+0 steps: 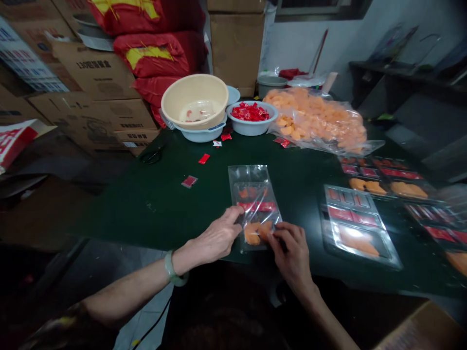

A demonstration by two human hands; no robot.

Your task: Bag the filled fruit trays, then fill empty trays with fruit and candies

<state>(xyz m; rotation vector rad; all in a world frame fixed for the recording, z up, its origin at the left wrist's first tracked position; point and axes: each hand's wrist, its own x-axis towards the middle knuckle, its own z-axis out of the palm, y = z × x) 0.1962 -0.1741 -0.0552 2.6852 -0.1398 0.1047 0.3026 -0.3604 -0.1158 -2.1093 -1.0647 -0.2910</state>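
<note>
In front of me lies a clear plastic bag [248, 173] with a compartmented plastic tray [260, 218] inside it. Through the film I see small reddish pieces at the top, red packets [265, 206] across the middle and orange pieces [252, 234] at the bottom. My left hand [221, 232] grips the bag's left edge, with the index finger stretched over the red packets. At the lower right edge, the thumb and fingers of my right hand [292, 248] pinch the bag. A pale green bangle [170, 269] circles my left wrist.
Filled packs, one here [352, 221], lie on the right of the dark green table [146, 209]. Behind stand a cream basin [175, 99], a bowl of red packets [251, 127] and a large bag of orange pieces [317, 116]. Loose packets [189, 181] and scissors [150, 156] lie left.
</note>
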